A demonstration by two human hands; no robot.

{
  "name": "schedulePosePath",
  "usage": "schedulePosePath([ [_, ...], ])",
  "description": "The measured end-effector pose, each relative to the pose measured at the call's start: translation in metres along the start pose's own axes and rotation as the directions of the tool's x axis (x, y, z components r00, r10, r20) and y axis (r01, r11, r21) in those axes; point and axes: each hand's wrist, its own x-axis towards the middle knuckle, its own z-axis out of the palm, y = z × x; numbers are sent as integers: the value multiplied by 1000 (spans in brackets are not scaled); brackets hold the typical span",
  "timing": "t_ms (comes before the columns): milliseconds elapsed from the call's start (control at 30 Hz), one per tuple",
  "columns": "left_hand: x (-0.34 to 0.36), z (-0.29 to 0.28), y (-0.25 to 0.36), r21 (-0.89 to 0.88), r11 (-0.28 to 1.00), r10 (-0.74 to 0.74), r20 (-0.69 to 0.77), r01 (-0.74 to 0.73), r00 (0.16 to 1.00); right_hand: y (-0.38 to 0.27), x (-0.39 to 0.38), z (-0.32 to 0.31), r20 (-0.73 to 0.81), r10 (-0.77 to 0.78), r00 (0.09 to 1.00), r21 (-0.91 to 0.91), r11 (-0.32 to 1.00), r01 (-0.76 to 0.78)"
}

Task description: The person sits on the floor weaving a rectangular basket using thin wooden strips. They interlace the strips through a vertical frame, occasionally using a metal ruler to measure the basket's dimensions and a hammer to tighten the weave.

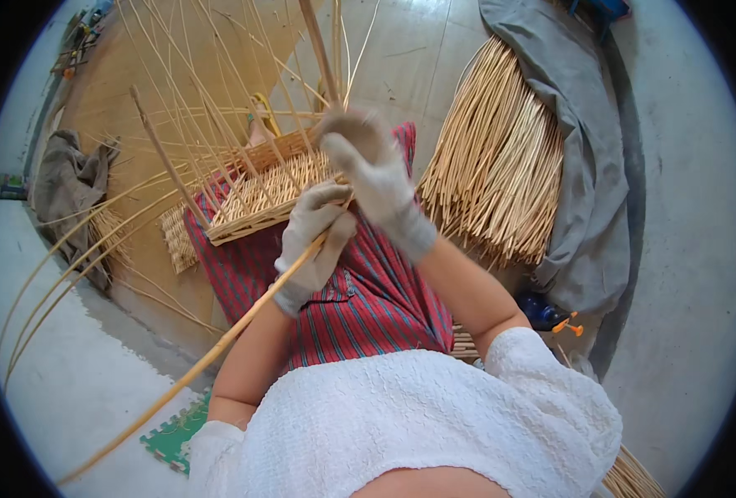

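A half-woven wicker basket (272,191) rests across my lap on a red striped cloth (359,319), with its long stakes rising away from me. My left hand (311,241), in a pale work glove, closes at the near edge of the weave on a long peeled wicker rod (210,358). That rod runs back past my left forearm to the lower left. Just right of it, my gloved right hand (376,178) is raised over the basket's right corner. Its thumb stands out, but motion smears the fingers; whether they hold a strand is unclear. A thick wooden stick (318,50) rises behind it.
To the right lies a large bundle of peeled rods (501,158) on a grey cloth (588,183). Crumpled dark cloth (69,187) sits at the left. Long bent rods (94,257) stick out leftward from the basket. A dark blue container (538,309) stands by my right elbow.
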Motion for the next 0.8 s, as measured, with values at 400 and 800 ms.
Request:
schedulePosePath([
  [400,-38,-45,-96,-920,250,-784,-9,302,621,67,32,-60,198,314,929,-739,670,-68],
  [800,109,-51,-51,-86,919,-383,43,385,923,66,29,-29,-167,182,969,-904,363,-224],
])
